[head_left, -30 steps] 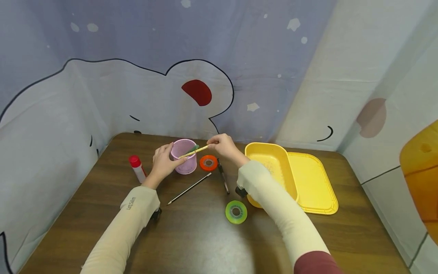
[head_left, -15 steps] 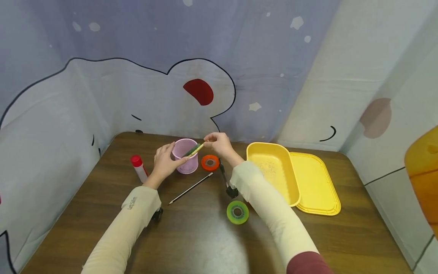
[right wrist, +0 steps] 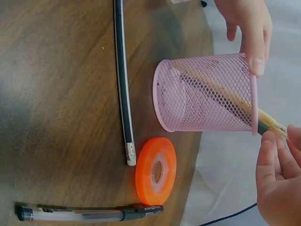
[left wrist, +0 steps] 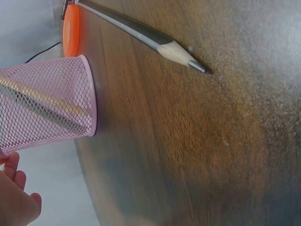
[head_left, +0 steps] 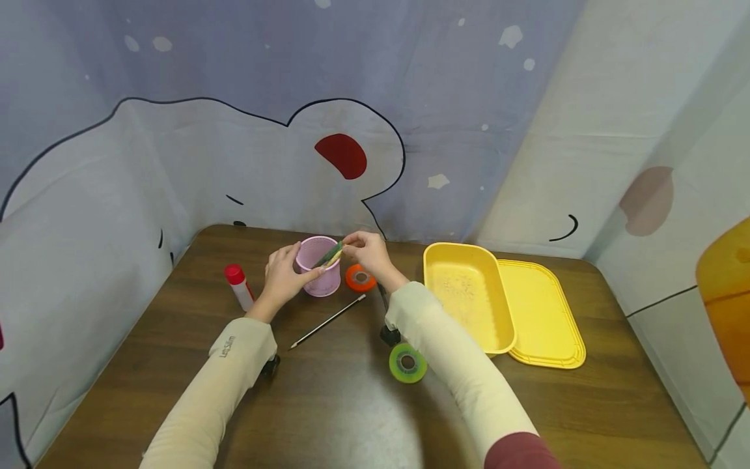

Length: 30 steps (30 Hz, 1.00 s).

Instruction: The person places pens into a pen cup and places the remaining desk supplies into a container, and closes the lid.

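A pink mesh pen cup (head_left: 319, 284) stands upright near the table's back edge. My left hand (head_left: 282, 275) grips its rim, thumb on the near side and fingers on the left. Inside it lean a green pen-like stick (head_left: 329, 255) and a slim yellow pen (right wrist: 221, 89), side by side, with their lower ends near the cup's bottom. At the cup's mouth my right hand (head_left: 370, 254) pinches the upper end of the yellow pen, with fingertips right beside the green stick's end.
An orange tape roll (head_left: 359, 278), black pen (right wrist: 80, 214) and dark striped pencil (head_left: 328, 322) lie near the cup. A green tape roll (head_left: 407, 363) is closer in. A glue stick (head_left: 239, 286) stands left; a yellow tub (head_left: 511, 326) and its lid (head_left: 545, 312) are right.
My right hand has moved left and down to the cup's mouth, and the yellow pen has tipped steeper and slid deeper into the cup. My left hand keeps its place on the rim.
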Available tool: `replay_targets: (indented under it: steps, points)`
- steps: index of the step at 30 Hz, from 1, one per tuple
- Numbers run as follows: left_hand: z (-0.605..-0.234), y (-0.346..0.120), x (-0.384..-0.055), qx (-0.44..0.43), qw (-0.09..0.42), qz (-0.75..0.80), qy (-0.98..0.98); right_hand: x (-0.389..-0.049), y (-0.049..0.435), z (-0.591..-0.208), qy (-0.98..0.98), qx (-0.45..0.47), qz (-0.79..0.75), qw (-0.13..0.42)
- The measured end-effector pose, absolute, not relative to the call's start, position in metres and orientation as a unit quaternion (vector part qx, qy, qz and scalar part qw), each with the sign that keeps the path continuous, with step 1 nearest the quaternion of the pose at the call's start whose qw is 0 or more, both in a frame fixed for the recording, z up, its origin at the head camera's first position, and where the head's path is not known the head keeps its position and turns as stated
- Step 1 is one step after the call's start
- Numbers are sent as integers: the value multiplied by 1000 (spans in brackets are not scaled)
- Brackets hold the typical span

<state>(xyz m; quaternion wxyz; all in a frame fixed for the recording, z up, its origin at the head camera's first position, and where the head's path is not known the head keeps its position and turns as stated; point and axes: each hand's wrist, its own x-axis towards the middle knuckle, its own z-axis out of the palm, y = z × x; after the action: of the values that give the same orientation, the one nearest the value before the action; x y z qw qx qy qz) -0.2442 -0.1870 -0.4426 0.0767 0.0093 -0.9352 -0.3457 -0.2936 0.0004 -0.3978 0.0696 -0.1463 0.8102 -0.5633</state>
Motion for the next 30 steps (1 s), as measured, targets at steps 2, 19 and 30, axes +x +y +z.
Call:
replay_targets:
  steps: [2, 19, 30]
  points:
    - [-442, -187, -244, 9, 75, -347, -935, -292, 0, -398, 808, -145, -567, 72]
    - [-442, -187, -242, 17, 78, -348, -934, -288, 15, -428, 812, -152, -545, 145]
    - [-444, -187, -244, 13, 81, -345, -935, -281, 20, -445, 845, -185, -475, 164]
